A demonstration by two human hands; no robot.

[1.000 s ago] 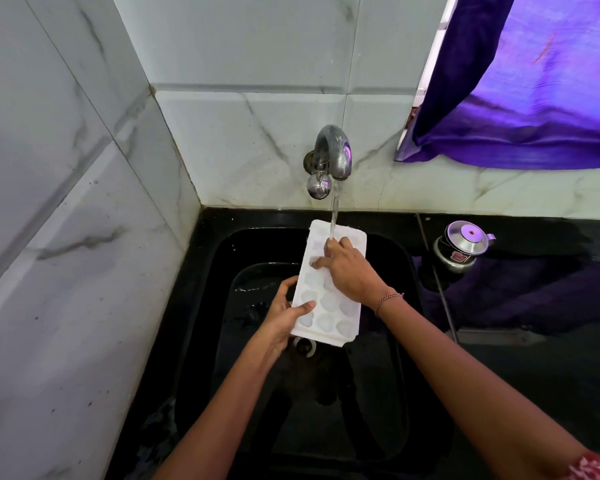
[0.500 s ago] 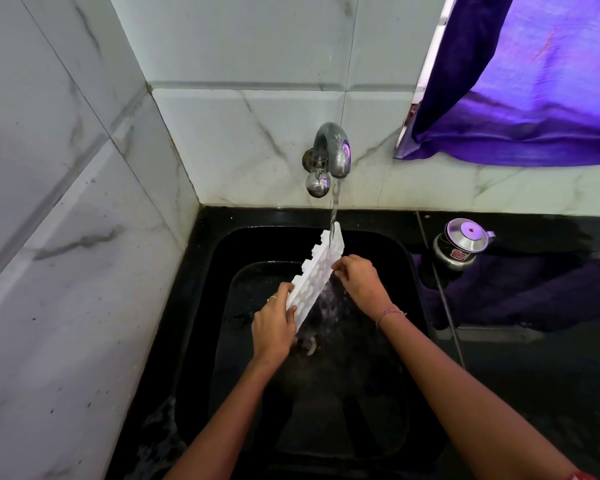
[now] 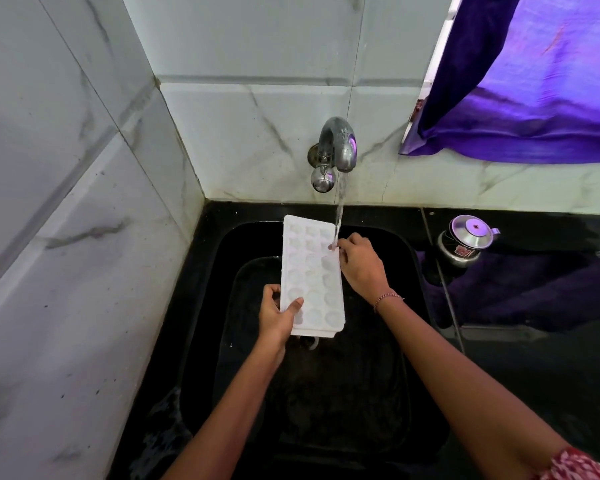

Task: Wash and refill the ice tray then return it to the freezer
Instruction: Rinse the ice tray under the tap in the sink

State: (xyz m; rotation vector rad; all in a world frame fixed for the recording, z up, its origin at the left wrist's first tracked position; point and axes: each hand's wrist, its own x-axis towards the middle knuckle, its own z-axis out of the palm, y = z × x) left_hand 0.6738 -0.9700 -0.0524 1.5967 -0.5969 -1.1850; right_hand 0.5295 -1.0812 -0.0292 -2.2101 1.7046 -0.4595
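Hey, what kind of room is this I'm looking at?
Most likely a home kitchen: a black sink basin, a chrome wall tap running water onto a white plastic ice tray, and a small steel lidded pot beside the sink.

Under the ice tray [image 3: 310, 271], fingertips of the left hand [image 3: 276, 317] out of sight, only the thumb on top. Behind the tray's near edge, most of a metal drain ring [image 3: 313, 344] covered. Cut by the top and right edges, the purple curtain [image 3: 534, 81]; clipped at the near right corner, a red patterned sleeve [image 3: 575, 465]. Label on the steel pot [image 3: 465, 244] too small to read.
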